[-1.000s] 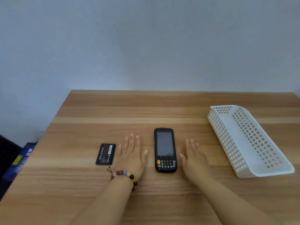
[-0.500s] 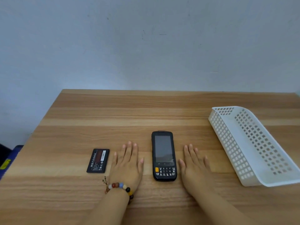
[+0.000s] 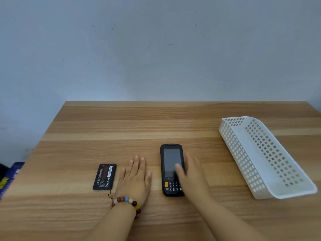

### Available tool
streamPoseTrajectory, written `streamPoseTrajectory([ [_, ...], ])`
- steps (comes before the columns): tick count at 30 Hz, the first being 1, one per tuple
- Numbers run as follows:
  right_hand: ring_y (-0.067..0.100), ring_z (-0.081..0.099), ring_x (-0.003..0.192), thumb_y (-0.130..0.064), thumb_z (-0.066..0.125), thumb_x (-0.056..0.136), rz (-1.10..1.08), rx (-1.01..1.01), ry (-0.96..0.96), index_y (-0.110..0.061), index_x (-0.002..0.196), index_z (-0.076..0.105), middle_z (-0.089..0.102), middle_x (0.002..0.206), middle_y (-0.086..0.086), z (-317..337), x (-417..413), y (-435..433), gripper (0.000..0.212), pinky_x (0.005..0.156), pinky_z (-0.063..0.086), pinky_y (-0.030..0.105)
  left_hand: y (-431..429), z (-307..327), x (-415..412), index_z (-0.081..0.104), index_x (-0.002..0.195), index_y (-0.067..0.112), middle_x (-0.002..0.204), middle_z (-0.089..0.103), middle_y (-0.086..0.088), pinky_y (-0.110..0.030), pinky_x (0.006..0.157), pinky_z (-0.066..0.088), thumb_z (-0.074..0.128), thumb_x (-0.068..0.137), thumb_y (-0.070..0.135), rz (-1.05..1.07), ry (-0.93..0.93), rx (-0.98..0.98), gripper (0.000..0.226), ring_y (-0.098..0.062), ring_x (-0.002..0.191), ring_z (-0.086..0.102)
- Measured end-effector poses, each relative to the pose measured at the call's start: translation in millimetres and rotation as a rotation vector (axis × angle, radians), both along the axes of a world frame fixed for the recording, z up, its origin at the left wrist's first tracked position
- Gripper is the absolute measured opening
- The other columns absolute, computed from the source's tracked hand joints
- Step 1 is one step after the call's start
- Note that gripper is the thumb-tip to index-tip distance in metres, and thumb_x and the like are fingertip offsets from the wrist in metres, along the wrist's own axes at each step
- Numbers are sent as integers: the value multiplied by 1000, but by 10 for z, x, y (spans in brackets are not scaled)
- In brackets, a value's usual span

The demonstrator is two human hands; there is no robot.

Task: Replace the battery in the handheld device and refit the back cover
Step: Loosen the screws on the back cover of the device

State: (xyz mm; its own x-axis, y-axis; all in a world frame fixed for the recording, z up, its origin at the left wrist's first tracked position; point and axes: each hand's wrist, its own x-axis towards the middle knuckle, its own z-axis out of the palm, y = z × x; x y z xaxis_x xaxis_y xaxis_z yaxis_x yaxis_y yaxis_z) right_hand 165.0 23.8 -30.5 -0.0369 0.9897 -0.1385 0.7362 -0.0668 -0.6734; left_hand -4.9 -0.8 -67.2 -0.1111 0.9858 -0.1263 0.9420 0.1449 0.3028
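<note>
A black handheld device (image 3: pixel 169 162) lies face up on the wooden table (image 3: pixel 156 122), screen away from me, keypad with an orange key near me. A flat black battery (image 3: pixel 104 176) lies to its left. My left hand (image 3: pixel 134 178) rests flat on the table between battery and device, fingers apart, a bead bracelet on the wrist. My right hand (image 3: pixel 191 176) is blurred at the device's right edge, thumb over the lower screen, fingers along the side. Whether it grips the device is unclear.
A white perforated plastic basket (image 3: pixel 265 188) lies slanted at the right of the table, nothing visible inside. A pale wall stands behind the table's far edge. Blue packaging (image 3: pixel 8 178) shows past the table's left edge.
My right hand has moved left from the table onto the device's right side. The left hand has stayed flat. The view has shifted slightly.
</note>
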Motion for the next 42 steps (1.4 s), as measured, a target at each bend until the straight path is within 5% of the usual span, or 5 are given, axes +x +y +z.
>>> streamPoseTrajectory([
  [11, 25, 6, 144, -28, 67, 77, 9, -226, -134, -23, 149, -4, -13, 158, -1, 38, -305, -132, 101, 114, 26, 35, -143, 128, -25, -11, 141, 23, 153, -8, 2, -30, 111, -5, 13, 97, 36, 11, -20, 37, 52, -11, 139, -8],
  [15, 18, 52, 96, -15, 63, 72, -178, -307, 500, -21, 117, 46, 53, 113, 3, 129, -194, -80, 48, 71, 44, 27, -172, 180, -45, -11, 140, 23, 153, -7, 1, -28, 110, -5, 15, 97, 38, -33, -93, 17, 53, -10, 138, -7],
  [21, 31, 58, 82, -5, 40, 87, -439, -670, 1461, 2, 103, 57, 61, 93, 19, 190, -186, -130, 24, 71, 48, 40, -197, 263, 83, -5, 143, 19, 153, 1, 3, -20, 108, -4, 20, 95, 45, -200, -345, -105, 60, -5, 138, 2],
  [34, 11, 56, 99, -32, 56, 90, -22, -74, 94, -25, 118, 62, 58, 102, -4, -174, -25, -144, 29, 83, 44, 23, -119, 107, 47, -16, 140, 16, 153, -7, 3, -25, 109, -10, 7, 51, 81, -368, -144, -181, 113, 5, 126, -13],
  [42, 8, 48, 90, -38, 56, 89, 162, -22, -55, -28, 127, 55, 48, 97, -6, -192, 109, -50, 39, 74, 37, 15, -73, 56, -26, -17, 141, 19, 154, -4, 4, -20, 106, -10, -13, 39, 90, -400, -88, -122, 124, 5, 125, -13],
])
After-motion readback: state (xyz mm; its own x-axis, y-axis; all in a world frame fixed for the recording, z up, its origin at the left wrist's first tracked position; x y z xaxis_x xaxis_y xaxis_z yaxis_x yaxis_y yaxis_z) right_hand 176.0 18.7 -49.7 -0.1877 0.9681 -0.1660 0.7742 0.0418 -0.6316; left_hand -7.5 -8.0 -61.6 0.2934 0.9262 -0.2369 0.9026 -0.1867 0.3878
